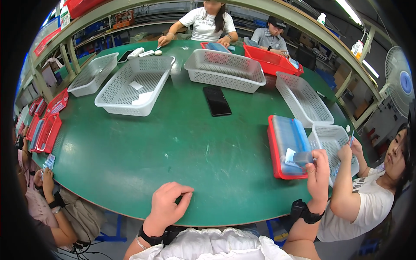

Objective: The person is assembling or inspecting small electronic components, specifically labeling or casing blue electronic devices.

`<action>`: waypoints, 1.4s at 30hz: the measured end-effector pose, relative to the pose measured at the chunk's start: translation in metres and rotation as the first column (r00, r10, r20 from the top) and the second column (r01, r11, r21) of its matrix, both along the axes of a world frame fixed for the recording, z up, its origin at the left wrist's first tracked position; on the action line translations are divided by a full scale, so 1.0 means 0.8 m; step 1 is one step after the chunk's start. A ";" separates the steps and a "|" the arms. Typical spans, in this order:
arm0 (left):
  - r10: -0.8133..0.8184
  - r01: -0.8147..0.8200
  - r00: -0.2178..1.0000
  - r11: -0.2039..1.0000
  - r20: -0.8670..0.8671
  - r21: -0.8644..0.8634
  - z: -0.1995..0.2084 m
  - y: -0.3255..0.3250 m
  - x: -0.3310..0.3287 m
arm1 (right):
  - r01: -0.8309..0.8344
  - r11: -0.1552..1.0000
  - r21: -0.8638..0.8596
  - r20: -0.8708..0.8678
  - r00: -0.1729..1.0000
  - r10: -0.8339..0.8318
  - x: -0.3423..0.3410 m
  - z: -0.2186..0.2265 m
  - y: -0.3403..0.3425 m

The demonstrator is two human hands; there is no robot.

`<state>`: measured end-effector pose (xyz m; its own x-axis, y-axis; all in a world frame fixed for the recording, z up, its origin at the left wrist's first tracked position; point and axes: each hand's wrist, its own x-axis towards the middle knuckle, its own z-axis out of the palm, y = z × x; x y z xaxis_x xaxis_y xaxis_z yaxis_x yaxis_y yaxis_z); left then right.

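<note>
My right hand (pixel 318 175) is raised at the right, closed on a small grey-blue packet (pixel 302 158) between thumb and fingers. A white label-like piece (pixel 290 157) shows at the packet's left end. Under it stands a red basket (pixel 273 149), filled with a row of thin bluish translucent packets (pixel 286 130). Near the front edge of the green table, my left hand (pixel 168 203) rests with its fingers loosely bent and the thumb apart. Nothing shows in it.
Grey perforated baskets (pixel 147 108) line the far side of the green table (pixel 130 151); one holds white pieces. A black phone (pixel 216 102) lies mid-table. Another grey basket (pixel 318 134) stands by a co-worker's arms (pixel 346 186) at right. Other people sit left and opposite.
</note>
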<state>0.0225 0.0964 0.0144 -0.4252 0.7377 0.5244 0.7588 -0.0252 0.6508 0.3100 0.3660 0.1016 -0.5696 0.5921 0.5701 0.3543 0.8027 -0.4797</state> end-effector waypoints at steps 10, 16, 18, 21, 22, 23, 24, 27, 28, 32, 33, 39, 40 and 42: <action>-0.331 0.298 0.781 0.943 0.530 0.150 0.038 0.047 0.019 | -0.640 -0.062 -0.766 -0.635 0.736 0.234 -0.149 -0.009 -0.072; -0.343 0.301 0.626 0.935 0.701 0.189 0.030 0.063 0.016 | -0.465 -0.090 -0.881 -0.457 0.787 0.414 -0.190 -0.050 -0.079; -0.325 0.265 0.596 0.943 0.734 0.202 0.030 0.061 0.020 | -0.481 0.028 -0.876 -0.414 0.781 0.467 -0.196 -0.056 -0.079; -0.267 0.146 0.417 0.963 0.869 0.226 0.029 0.060 0.015 | -0.498 0.410 -0.764 -0.182 0.776 0.603 -0.195 -0.072 -0.075; -0.257 0.149 0.422 0.966 0.870 0.213 0.025 0.061 0.013 | -0.502 0.401 -0.766 -0.194 0.776 0.600 -0.197 -0.076 -0.075; -0.243 0.148 0.463 0.969 0.852 0.196 0.022 0.061 0.014 | -0.511 0.319 -0.798 -0.267 0.774 0.574 -0.197 -0.079 -0.076; -0.230 0.147 0.503 0.973 0.833 0.179 0.020 0.061 0.014 | -0.520 0.233 -0.822 -0.336 0.772 0.539 -0.196 -0.081 -0.076; -0.222 0.102 0.507 0.975 0.832 0.198 0.021 0.062 0.011 | -0.524 0.086 -0.847 -0.445 0.789 0.424 -0.199 -0.088 -0.064; -0.214 0.101 0.506 0.977 0.835 0.190 0.021 0.063 0.011 | -0.523 0.078 -0.849 -0.447 0.789 0.421 -0.198 -0.089 -0.062; -0.145 0.012 0.406 0.988 0.902 0.153 0.024 0.064 0.007 | -0.511 -0.012 -0.860 -0.447 0.740 0.502 -0.200 -0.085 -0.066; -0.130 0.013 0.377 0.991 0.917 0.135 0.024 0.064 0.006 | -0.511 0.001 -0.860 -0.444 0.748 0.494 -0.200 -0.087 -0.068; -0.196 0.096 0.325 0.980 0.925 0.174 0.025 0.063 0.006 | -0.494 -0.038 -0.869 -0.459 0.775 0.434 -0.198 -0.085 -0.069; -0.194 0.098 0.323 0.980 0.926 0.171 0.026 0.063 0.007 | -0.511 -0.016 -0.859 -0.468 0.774 0.426 -0.197 -0.085 -0.069; -0.219 0.111 0.306 0.975 0.926 0.194 0.027 0.062 0.007 | -0.507 0.002 -0.862 -0.460 0.784 0.417 -0.197 -0.084 -0.068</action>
<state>0.0279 0.1456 0.0360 -0.5445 0.8348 -0.0818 -0.3858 -0.1626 0.9082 0.1524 0.3116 0.0342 -0.9509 0.2820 -0.1273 0.0431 -0.2866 -0.9571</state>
